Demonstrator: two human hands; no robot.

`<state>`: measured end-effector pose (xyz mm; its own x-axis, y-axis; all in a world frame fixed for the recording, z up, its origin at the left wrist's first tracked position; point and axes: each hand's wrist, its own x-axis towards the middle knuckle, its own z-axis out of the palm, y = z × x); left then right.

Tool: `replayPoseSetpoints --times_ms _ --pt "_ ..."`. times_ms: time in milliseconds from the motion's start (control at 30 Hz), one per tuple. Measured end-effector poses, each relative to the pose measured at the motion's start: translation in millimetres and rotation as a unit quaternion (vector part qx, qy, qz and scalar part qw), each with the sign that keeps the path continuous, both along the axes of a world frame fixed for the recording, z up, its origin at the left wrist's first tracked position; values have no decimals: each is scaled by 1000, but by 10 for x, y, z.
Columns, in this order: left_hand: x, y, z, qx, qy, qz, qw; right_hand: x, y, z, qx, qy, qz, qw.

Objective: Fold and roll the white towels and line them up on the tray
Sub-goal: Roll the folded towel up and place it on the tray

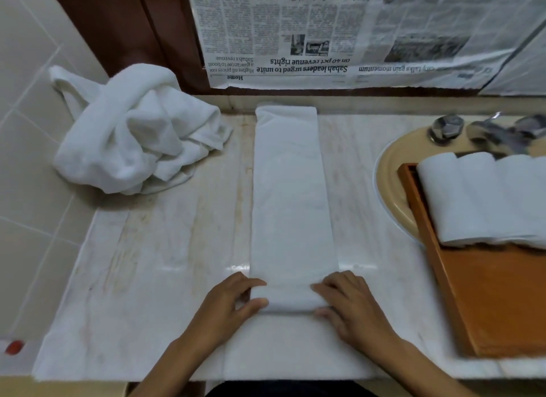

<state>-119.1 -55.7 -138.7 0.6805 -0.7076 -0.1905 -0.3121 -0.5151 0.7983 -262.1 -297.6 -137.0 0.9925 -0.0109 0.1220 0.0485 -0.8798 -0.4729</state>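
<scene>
Head cam: both hands sit at the near edge of the pale marble counter (147, 263). Left hand (233, 305) and right hand (345, 302) each have a grip on the rolled near end of the towel strip (291, 189), fingers curled over the top and thumbs at the front. I see the rest of the strip lying flat, running straight away to the back ledge. Small red object (14, 347) at lower left, can't tell what it is. Right of the strip, an orange wooden tray (487, 293) sits partly over the sink basin (390, 166). Rolled towels (484, 195) lie side by side at its far end, touching; the frame edge cuts them off. Far left, a heap of loose towels (133, 136) rests against the tiled wall (29, 101). Tap fittings (446, 127) behind the tray are blurred. On the back wall, newspaper (325, 33) hangs upside down, with a dark wood frame (141, 21) to its left.
</scene>
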Motion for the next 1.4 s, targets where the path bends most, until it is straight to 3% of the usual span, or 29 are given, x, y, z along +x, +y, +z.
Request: replayPoseSetpoints --times_ms 133,233,333,400,467,567,800,900,1033,1133,1200,1267,1333,1400 --pt "-59 -59 62 19 81 102 991 168 -35 104 185 153 -100 966" --pt "-35 -131 91 84 -9 113 990 264 40 166 240 177 -188 936" --pt "0 -184 77 48 -134 119 983 288 157 189 111 121 -212 963" --pt "-35 -220 46 -3 -250 68 966 234 205 163 2 -14 -145 989" --pt "-115 -172 -39 -50 -341 21 938 110 217 101 -57 -97 -57 992" --pt "-222 30 -173 -103 -381 -26 918 -91 206 3 -100 -103 -2 990" --pt "-66 130 -328 -79 -418 -107 899 -37 56 -100 -151 -116 20 982" --pt "100 30 -259 -75 -394 -117 909 85 -25 -94 -118 -90 22 989" --pt "232 -54 55 -48 -157 -54 985 242 -134 32 51 38 -31 998" --pt "259 -142 85 -65 -20 21 997 331 -184 144 246 190 -122 943" --pt "274 -207 33 -79 -37 58 995 421 -170 150 327 171 -178 912" --pt "281 -285 -1 -94 -87 113 985 517 -103 155 321 123 -235 909" --pt "274 -375 -22 -110 -152 153 970 564 -27 130 232 71 -271 931" --pt "235 -419 -52 -115 -273 120 948 534 24 70 80 -26 -231 969"
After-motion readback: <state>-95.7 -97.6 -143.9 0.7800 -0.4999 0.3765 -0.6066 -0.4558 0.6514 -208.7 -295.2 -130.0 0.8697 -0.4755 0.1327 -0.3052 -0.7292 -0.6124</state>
